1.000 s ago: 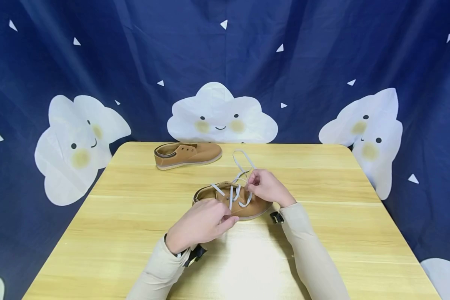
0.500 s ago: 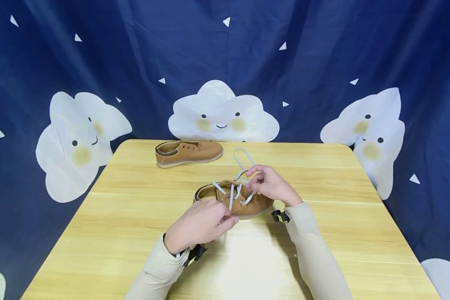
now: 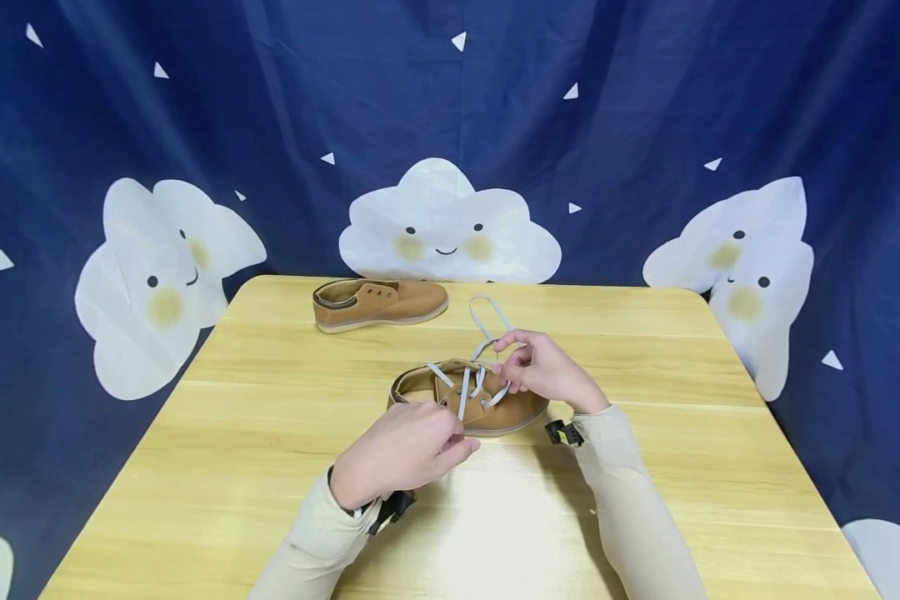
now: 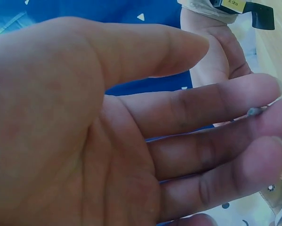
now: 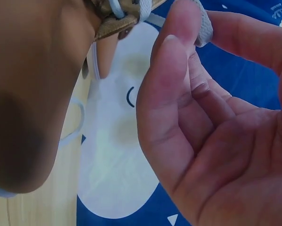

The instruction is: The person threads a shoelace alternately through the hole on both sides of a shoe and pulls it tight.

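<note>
A brown lace-up shoe lies on its sole mid-table, toe to the right, with a pale grey shoelace through some eyelets. My left hand is over the shoe's near side. In the left wrist view the lace tip is pinched between two fingers, with the thumb held apart. At the front of the lacing, my right hand pinches another stretch of lace. That lace shows between its fingertips in the right wrist view. Beyond the shoe, a loose lace loop lies on the table.
Further back on the left, a second brown shoe stands with bare eyelets. The light wooden table reaches to a dark blue curtain with white clouds on it. Each wrist carries a small black camera.
My right hand has shifted slightly right and its fingers have spread a little; the lace at the shoe's front now runs straighter to it. My left hand stays nearly in place.
</note>
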A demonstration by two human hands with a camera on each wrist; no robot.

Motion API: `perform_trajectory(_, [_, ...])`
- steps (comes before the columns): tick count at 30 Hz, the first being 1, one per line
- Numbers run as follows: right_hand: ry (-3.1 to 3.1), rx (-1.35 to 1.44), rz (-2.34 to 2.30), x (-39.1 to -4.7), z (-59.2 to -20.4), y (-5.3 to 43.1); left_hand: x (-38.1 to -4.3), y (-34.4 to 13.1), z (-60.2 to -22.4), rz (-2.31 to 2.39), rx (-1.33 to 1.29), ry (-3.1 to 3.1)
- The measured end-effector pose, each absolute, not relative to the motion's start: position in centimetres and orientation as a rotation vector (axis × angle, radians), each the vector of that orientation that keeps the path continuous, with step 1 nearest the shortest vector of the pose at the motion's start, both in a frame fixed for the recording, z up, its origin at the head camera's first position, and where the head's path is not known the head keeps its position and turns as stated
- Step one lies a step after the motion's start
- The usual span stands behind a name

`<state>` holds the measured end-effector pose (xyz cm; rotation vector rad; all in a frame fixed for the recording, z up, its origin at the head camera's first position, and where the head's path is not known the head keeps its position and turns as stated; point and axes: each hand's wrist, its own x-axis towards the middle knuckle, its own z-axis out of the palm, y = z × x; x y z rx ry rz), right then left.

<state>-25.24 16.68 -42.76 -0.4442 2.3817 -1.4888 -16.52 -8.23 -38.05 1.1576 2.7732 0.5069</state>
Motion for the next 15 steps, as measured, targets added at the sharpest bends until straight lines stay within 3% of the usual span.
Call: perform_trajectory(15, [2.358, -0.491, -1.569, -25.1, -42.6, 15.8, -15.5, -8.5, -37.4, 0.518, 1.203, 2.758])
